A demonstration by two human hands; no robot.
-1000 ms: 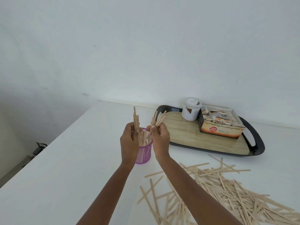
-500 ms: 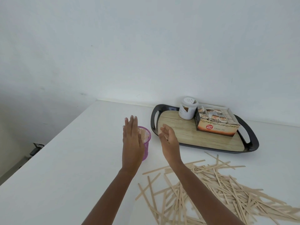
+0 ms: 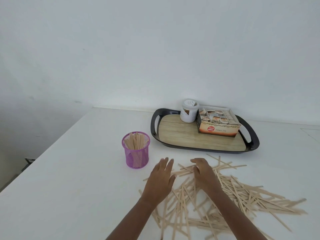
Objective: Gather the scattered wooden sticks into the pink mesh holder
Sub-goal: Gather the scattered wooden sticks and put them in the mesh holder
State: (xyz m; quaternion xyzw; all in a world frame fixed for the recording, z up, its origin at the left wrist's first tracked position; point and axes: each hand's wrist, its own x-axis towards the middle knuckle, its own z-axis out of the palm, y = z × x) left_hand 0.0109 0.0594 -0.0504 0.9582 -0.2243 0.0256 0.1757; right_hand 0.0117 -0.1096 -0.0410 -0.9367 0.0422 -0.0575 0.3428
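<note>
The pink mesh holder (image 3: 136, 154) stands upright on the white table, with several wooden sticks leaning inside it. A loose pile of wooden sticks (image 3: 242, 194) spreads across the table to its right and toward me. My left hand (image 3: 160, 181) lies flat, palm down, fingers apart, at the pile's left edge, to the right of and nearer me than the holder. My right hand (image 3: 203, 173) rests palm down on the pile's far left part, fingers curled onto the sticks. Whether it grips any stick is hidden.
A black tray (image 3: 251, 146) with a wood-look floor sits behind the pile. It carries a white jar (image 3: 188, 111) and an open box of tea sachets (image 3: 219, 125). The table's left edge (image 3: 52, 144) runs diagonally, with floor below. A white wall stands behind.
Both hands let the sticks drop into the holder, then moved away from it, right and toward me, down onto the loose pile. The view has tilted downward.
</note>
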